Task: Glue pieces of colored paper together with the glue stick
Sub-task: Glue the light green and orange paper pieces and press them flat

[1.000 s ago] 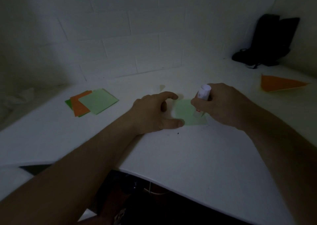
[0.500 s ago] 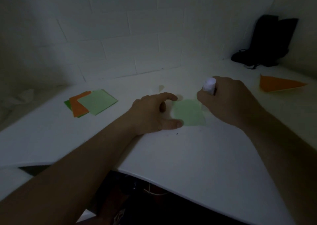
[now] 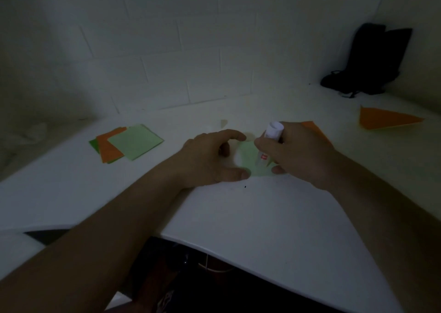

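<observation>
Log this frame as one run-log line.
step: gluing | right hand: grips glue stick, tip on green paper | left hand: holds paper down | stack: untouched

The white table (image 3: 238,217) offers bare surface along its near edge, in front of both forearms. To the left, a stack of green and orange paper sheets (image 3: 126,143) lies flat, with bare surface between it and the left hand (image 3: 210,160). The right hand (image 3: 300,155) stands just beside the left; only a narrow gap over the light green paper (image 3: 248,160) separates them. Far right, a folded orange sheet (image 3: 386,119) lies flat. A black bag (image 3: 372,60) blocks the rear right corner against the wall.
</observation>
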Motion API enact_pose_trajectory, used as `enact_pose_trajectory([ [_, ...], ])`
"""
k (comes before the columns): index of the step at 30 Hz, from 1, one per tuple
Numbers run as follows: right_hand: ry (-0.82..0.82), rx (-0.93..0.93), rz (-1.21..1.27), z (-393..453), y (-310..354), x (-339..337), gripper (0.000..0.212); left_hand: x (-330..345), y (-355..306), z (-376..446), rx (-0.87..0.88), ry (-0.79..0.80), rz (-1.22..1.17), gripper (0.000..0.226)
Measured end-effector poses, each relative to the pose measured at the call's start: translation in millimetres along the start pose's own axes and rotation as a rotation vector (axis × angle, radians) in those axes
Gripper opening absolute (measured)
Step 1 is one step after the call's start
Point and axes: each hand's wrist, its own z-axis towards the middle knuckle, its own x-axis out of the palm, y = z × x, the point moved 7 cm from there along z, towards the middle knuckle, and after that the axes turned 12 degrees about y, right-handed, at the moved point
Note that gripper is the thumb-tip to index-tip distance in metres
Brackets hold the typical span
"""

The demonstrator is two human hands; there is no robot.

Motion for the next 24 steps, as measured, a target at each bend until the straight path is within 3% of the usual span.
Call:
enact_pose_trajectory([
  [10, 0.080, -0.074, -0.179, 3.7, 15.7, 13.5, 0.027, 1.6, -0.8, 1.0, 0.005, 0.031, 0.003, 0.082],
  [18, 0.117, -0.103, -0.111, 10.7, 19.5, 23.3, 0.024, 4.7, 3.5, 6.9, 0.036, 0.054, -0.047, 0.078],
  [24, 0.116, -0.121, -0.056, 10.1, 17.4, 21.5, 0.023, 3.4, 2.8, 3.3, 0.056, 0.090, -0.097, 0.088],
])
